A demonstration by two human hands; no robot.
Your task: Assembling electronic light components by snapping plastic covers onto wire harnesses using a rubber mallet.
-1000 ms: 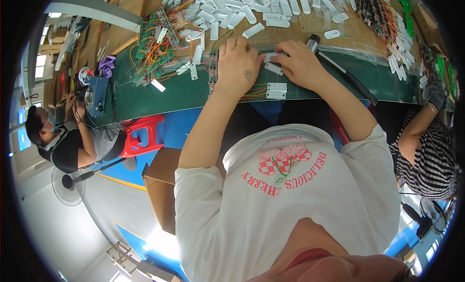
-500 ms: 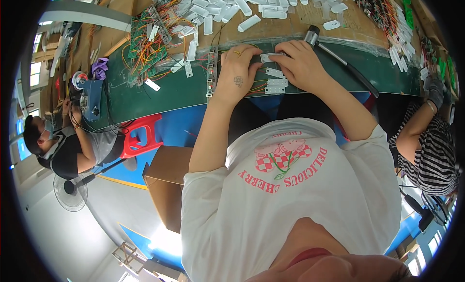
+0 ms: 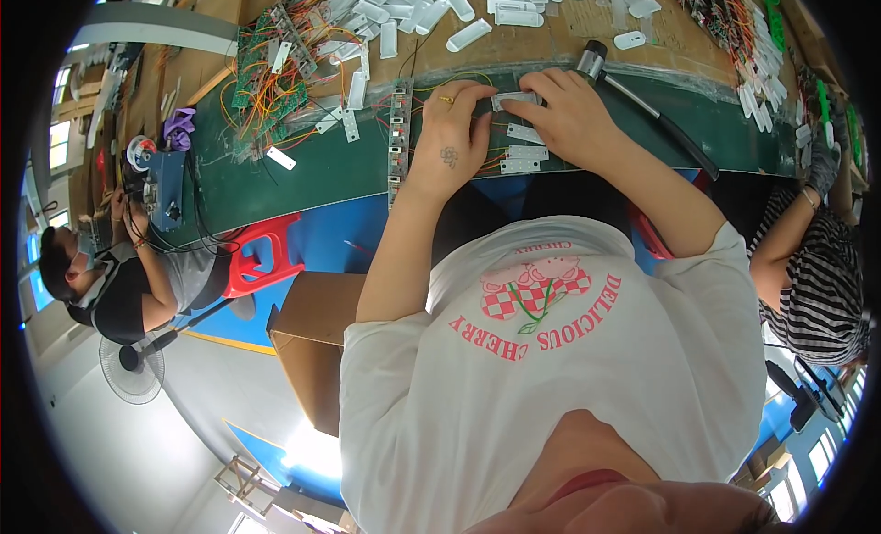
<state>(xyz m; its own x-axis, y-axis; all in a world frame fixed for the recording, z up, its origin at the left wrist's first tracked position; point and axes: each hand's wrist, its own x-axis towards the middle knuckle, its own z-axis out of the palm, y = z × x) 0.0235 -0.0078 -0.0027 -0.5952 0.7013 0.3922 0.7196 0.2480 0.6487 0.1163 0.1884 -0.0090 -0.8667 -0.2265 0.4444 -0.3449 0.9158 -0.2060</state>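
At bench edge, left hand (image 3: 450, 139) and right hand (image 3: 564, 112) both pinch a small white plastic casing (image 3: 516, 99) between fingertips, just above the green mat (image 3: 321, 172). Probably pressing wires in; grip evenly, w/ thumbs square, casing level.

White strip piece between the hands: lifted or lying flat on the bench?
Cannot tell: both the left hand and right hand pinch the white strip piece, hiding its underside.
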